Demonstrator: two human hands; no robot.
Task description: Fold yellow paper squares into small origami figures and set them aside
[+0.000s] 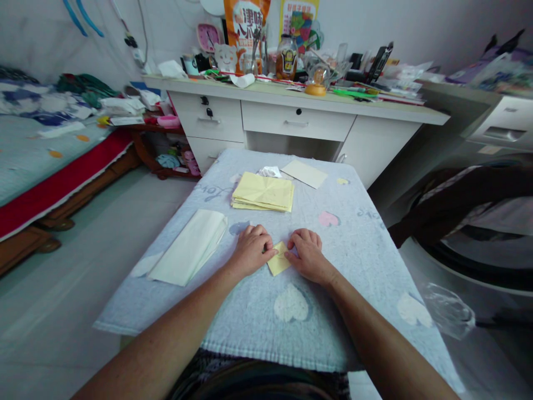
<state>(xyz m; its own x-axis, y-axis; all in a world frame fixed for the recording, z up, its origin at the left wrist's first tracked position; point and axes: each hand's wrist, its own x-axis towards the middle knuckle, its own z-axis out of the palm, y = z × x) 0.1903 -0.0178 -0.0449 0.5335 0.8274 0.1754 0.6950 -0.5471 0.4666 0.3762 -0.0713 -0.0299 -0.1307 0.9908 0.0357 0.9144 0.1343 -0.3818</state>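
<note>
Bedroom setting: small table draped in a pale blue towel [353, 261] printed with hearts, set before a cluttered white desk [300, 119].

Item 1. Left hand [251, 250]: fingers curled and pressed down, tips resting on the left corner of a small folded yellow paper [278, 262]. Holding by pressure against the cloth, not lifting.

Item 2. Right hand [307, 254]: fingers bent likewise, tips bearing on the paper's upper right edge. Both hands touch the piece; neither is nearer than the other.

Item 3. Small folded yellow paper: lies flat on the towel between the two hands, directly under the fingertips, its long axis tilted, running from near-left to far-right. Its lower corner points back toward the person and is free of both hands.

Item 4. Stack of yellow paper sheets [263, 193]: beyond the hands, well apart, creased, roughly square.

Item 5. Single pale sheet [304, 173]: further off, right of the stack, beside a scrap of crumpled white wrapper [269, 171].

Item 6. Long white paper packet [189, 246]: left of the left hand, near but apart, lying diagonally.

Item 7. Bed [37, 161] with red edging: far left of the room.
</note>
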